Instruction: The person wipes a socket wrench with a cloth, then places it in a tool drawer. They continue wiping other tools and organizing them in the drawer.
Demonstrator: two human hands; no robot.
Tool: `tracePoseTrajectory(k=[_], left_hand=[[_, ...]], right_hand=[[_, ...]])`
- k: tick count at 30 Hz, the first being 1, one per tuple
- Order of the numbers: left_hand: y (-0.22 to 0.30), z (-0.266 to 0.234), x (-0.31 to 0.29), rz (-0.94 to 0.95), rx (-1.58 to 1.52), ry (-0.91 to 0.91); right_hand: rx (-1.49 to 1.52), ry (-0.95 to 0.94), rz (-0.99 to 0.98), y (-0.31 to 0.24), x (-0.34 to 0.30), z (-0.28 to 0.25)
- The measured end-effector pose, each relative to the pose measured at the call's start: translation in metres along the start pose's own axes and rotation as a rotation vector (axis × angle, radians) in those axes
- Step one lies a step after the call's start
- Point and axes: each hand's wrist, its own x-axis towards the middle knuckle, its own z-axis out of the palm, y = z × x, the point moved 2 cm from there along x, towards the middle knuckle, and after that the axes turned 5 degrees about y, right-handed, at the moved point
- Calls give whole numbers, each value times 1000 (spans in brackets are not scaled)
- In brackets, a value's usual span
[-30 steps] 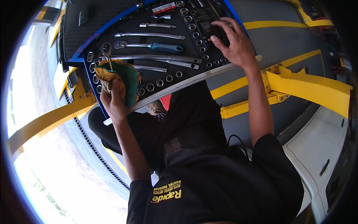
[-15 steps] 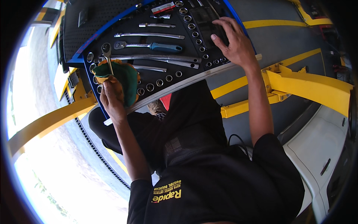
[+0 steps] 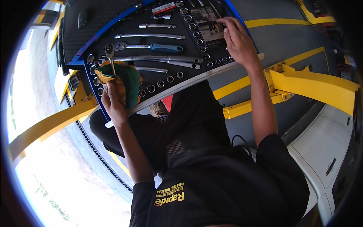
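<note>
My left hand (image 3: 114,105) is closed around a ratchet wrench (image 3: 110,56) and a bundle of green and orange-yellow fabric (image 3: 130,83) that looks like work gloves. The ratchet's head points up and away from me, above the tool drawer (image 3: 151,66). Over the drawer's right side, my right hand (image 3: 239,43) has its fingers stretched toward a phone (image 3: 210,24) with a lit screen showing a picture. Its fingertips are at the phone's right edge; I cannot tell whether they touch. A blue-handled ratchet (image 3: 166,47) lies in the drawer between my hands.
Chrome sockets (image 3: 151,88) sit in rows in the black drawer lining, beside long steel bars (image 3: 151,36). A red and white packet (image 3: 163,8) lies at the back. Yellow lift arms (image 3: 314,83) stand on both sides, and a white car (image 3: 321,140) is at right.
The phone's screen has gone from dark to lit with a picture. My right hand has shifted slightly off the screen, to the right. My left hand still holds the ratchet and fabric.
</note>
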Motion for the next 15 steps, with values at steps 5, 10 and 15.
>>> tracePoseTrajectory(k=[5, 10, 15], left_hand=[[10, 3, 0, -95, -42, -8], [7, 1, 0, -93, -26, -23], [9, 1, 0, -104, -17, -27]], right_hand=[[2, 0, 10, 0, 0, 0], [-5, -6, 0, -1, 1, -2], [6, -7, 24, -3, 1, -3]])
